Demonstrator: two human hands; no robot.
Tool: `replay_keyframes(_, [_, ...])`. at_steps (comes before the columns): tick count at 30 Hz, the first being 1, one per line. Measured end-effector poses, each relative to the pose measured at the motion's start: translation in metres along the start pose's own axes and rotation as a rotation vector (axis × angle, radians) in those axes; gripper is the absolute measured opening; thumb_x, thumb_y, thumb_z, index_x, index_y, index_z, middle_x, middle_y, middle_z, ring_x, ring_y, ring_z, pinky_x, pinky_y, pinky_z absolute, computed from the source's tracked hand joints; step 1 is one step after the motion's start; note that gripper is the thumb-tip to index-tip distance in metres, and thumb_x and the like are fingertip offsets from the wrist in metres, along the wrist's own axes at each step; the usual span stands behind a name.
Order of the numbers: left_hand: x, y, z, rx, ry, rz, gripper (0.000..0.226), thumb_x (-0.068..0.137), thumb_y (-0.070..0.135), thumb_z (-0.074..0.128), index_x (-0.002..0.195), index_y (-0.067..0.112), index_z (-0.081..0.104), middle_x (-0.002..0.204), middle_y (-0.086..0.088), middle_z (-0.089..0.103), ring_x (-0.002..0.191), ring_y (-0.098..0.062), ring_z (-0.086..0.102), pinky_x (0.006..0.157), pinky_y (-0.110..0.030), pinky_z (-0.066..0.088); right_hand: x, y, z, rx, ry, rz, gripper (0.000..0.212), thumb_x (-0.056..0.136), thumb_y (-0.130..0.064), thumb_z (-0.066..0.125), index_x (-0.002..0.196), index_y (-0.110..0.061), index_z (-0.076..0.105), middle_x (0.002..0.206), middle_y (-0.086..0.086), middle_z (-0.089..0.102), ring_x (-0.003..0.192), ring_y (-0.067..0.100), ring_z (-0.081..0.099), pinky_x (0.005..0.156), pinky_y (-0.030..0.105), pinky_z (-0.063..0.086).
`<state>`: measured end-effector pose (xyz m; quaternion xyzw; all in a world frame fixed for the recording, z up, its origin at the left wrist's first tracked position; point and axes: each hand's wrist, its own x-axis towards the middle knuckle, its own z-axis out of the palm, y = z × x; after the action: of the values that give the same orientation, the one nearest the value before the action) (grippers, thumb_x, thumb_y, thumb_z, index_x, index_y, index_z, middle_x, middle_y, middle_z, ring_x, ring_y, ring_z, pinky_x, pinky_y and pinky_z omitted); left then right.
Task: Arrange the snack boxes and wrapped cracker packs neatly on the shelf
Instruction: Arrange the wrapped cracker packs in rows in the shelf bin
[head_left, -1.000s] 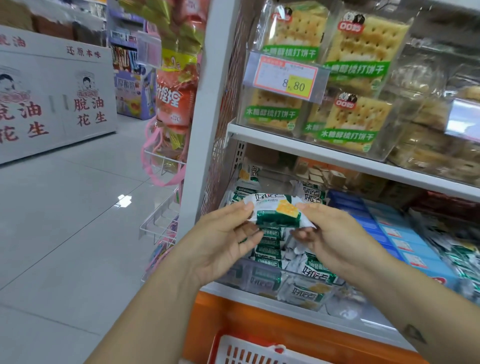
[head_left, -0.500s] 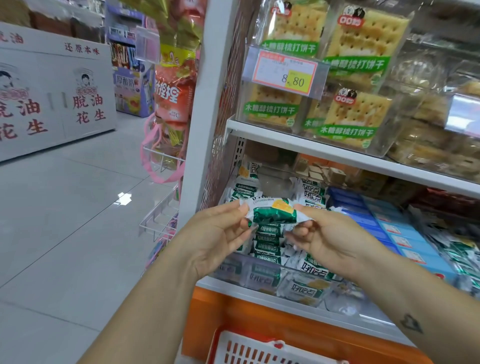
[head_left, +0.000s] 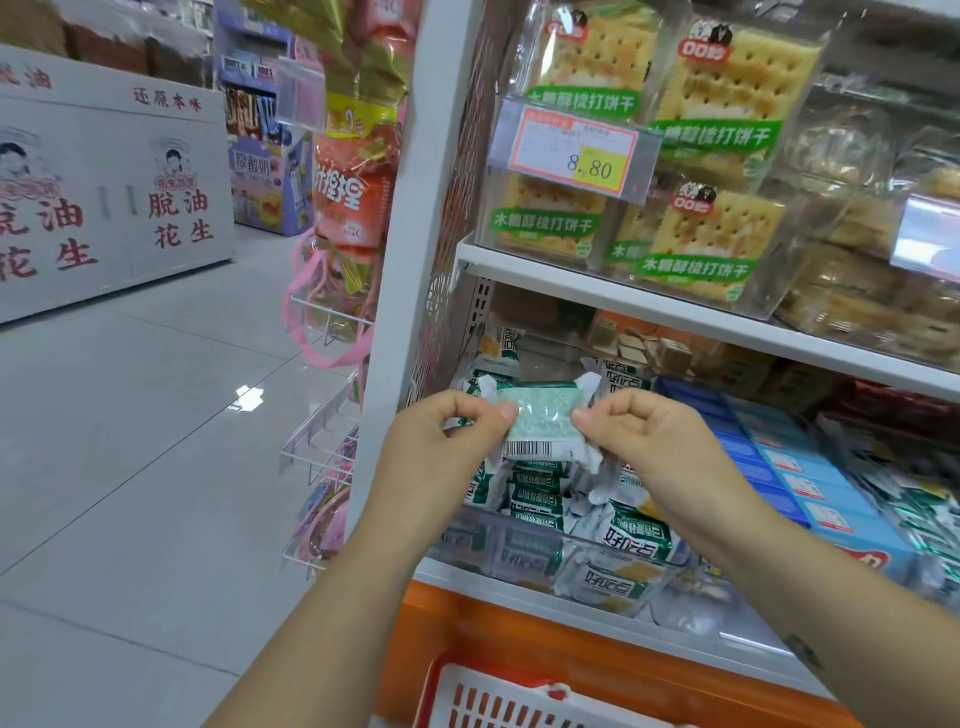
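Left hand: thumb and fingers pinch left crimped end of cracker pack. Pack held in air above heap of matching packs on lower shelf. Turned over since a second ago: printed front gone, barcode back now faces camera. Right hand pinches right end. Likely orienting before placing. Blue snack boxes lined up just right.

Price tag, top shelf: "8.80". Cracker boxes: green band "木糖醇梳打饼干". Packs in lower bin: "好吃点". White stand, left: "脱油花生", "还原本味". Held pack: barcode, digits prob. too small to read.
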<state>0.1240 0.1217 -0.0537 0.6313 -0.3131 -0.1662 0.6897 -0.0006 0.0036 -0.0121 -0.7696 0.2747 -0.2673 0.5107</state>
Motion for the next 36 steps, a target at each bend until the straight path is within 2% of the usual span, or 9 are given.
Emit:
replay_keyframes(2, [0.000, 0.001, 0.000, -0.011, 0.017, 0.024, 0.012, 0.082, 0.028, 0.071, 0.084, 0.019, 0.064, 0.091, 0.013, 0.066, 0.084, 0.010, 0.059, 0.075, -0.013, 0.040, -0.001, -0.001, 0.000, -0.001, 0.015, -0.017, 0.013, 0.081, -0.024, 0.070, 0.088, -0.019, 0.060, 0.068, -0.001, 0.071, 0.059, 0.002, 0.061, 0.071, 0.022, 0.042])
replay_keyframes(6, [0.002, 0.000, -0.001, -0.121, -0.050, 0.033, 0.034, 0.081, 0.016, 0.072, 0.107, 0.028, 0.054, 0.103, 0.012, 0.057, 0.077, 0.019, 0.058, 0.064, -0.001, 0.044, -0.004, 0.003, -0.001, -0.043, -0.020, -0.084, 0.016, 0.087, -0.015, 0.065, 0.099, -0.024, 0.061, 0.080, -0.002, 0.074, 0.072, 0.005, 0.067, 0.070, 0.019, 0.049])
replay_keyframes(18, [0.004, -0.007, 0.002, -0.088, -0.305, 0.073, 0.034, 0.084, 0.002, 0.066, 0.101, 0.026, 0.051, 0.113, 0.001, 0.065, 0.106, -0.012, 0.061, 0.091, -0.025, 0.049, -0.012, 0.021, -0.003, -0.085, 0.061, -0.227, 0.020, 0.085, -0.007, 0.066, 0.087, -0.024, 0.057, 0.076, -0.011, 0.068, 0.077, 0.009, 0.065, 0.067, 0.015, 0.051])
replay_keyframes(22, [0.006, -0.004, 0.000, -0.130, -0.221, -0.014, 0.032, 0.084, 0.020, 0.069, 0.105, 0.035, 0.051, 0.115, 0.004, 0.063, 0.098, -0.010, 0.064, 0.082, -0.022, 0.048, -0.011, 0.015, -0.003, -0.098, 0.051, -0.330, 0.033, 0.086, -0.015, 0.066, 0.105, -0.037, 0.051, 0.107, -0.017, 0.063, 0.081, 0.008, 0.066, 0.075, 0.020, 0.053])
replay_keyframes(27, [0.009, -0.007, 0.002, -0.117, -0.114, -0.134, 0.029, 0.083, 0.036, 0.067, 0.108, 0.039, 0.053, 0.109, 0.013, 0.059, 0.099, -0.001, 0.057, 0.075, -0.025, 0.042, -0.007, 0.020, -0.004, -0.684, -0.116, -0.687, 0.043, 0.078, -0.026, 0.076, 0.112, -0.038, 0.053, 0.136, -0.017, 0.038, 0.123, -0.016, 0.033, 0.099, 0.001, 0.025])
replay_keyframes(30, [0.007, -0.007, 0.004, -0.114, -0.186, -0.179, 0.021, 0.084, 0.038, 0.065, 0.100, 0.026, 0.064, 0.099, 0.002, 0.067, 0.086, -0.010, 0.063, 0.079, -0.028, 0.049, -0.003, 0.024, -0.006, -0.692, -0.068, -0.701, 0.039, 0.079, -0.015, 0.075, 0.109, -0.033, 0.058, 0.116, -0.018, 0.054, 0.107, -0.008, 0.049, 0.093, 0.007, 0.036])
replay_keyframes(32, [0.005, -0.005, 0.003, -0.165, -0.252, -0.190, 0.040, 0.080, 0.053, 0.060, 0.099, 0.019, 0.069, 0.097, 0.000, 0.072, 0.085, -0.016, 0.069, 0.091, -0.033, 0.050, -0.004, 0.017, -0.008, -0.648, -0.031, -0.638, 0.035, 0.080, -0.018, 0.073, 0.103, -0.040, 0.058, 0.101, -0.028, 0.059, 0.094, -0.006, 0.055, 0.081, 0.007, 0.040])
replay_keyframes(34, [0.004, -0.002, -0.002, -0.132, -0.327, -0.173, 0.058, 0.073, 0.071, 0.054, 0.105, 0.026, 0.070, 0.100, 0.008, 0.073, 0.090, -0.014, 0.070, 0.098, -0.035, 0.044, -0.005, 0.012, -0.007, -0.597, -0.018, -0.540, 0.033, 0.082, -0.026, 0.070, 0.100, -0.047, 0.053, 0.090, -0.027, 0.062, 0.081, -0.002, 0.058, 0.068, 0.008, 0.042])
replay_keyframes(36, [0.004, -0.001, -0.005, -0.006, -0.379, -0.097, 0.048, 0.077, 0.069, 0.054, 0.109, 0.035, 0.067, 0.103, 0.018, 0.070, 0.090, -0.002, 0.067, 0.089, -0.026, 0.046, -0.002, 0.010, -0.006, -0.515, -0.011, -0.432, 0.024, 0.083, -0.029, 0.068, 0.101, -0.041, 0.056, 0.086, -0.018, 0.065, 0.071, 0.001, 0.059, 0.058, 0.010, 0.044])
